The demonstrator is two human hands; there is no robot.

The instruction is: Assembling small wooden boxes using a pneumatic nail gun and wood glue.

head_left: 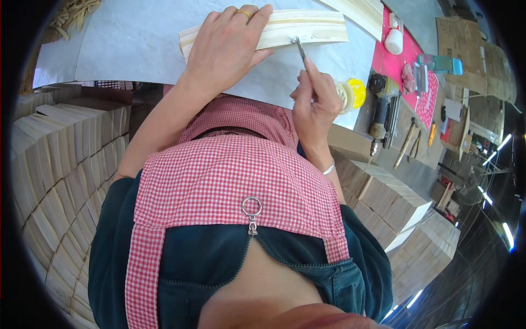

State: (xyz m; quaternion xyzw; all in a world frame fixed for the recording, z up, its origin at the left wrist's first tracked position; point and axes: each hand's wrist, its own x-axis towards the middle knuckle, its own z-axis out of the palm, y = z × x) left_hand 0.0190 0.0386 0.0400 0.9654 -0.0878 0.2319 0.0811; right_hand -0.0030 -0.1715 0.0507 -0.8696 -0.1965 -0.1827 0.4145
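A pale, striped wooden board (320,24) lies at a slant on the grey-white tabletop. My left hand (227,46) grips its left part, palm over the top face, fingers reaching past the far edge and thumb stretched to the right. In my right hand (318,98) is a thin, metal putty knife (299,48), held like a pen. Its tip touches the board's near side, where a smear of white paste (296,39) shows. Beside my right hand stands an open tub (346,97) of pale paste, with a yellow lid (357,93) next to it.
More wooden boards (359,13) lie at the far right of the table. Thin wood offcuts (71,16) are heaped far left. A white bottle (393,41), a power tool (379,112) and a hammer (405,143) lie to the right. Stacked wood blocks (60,137) flank me.
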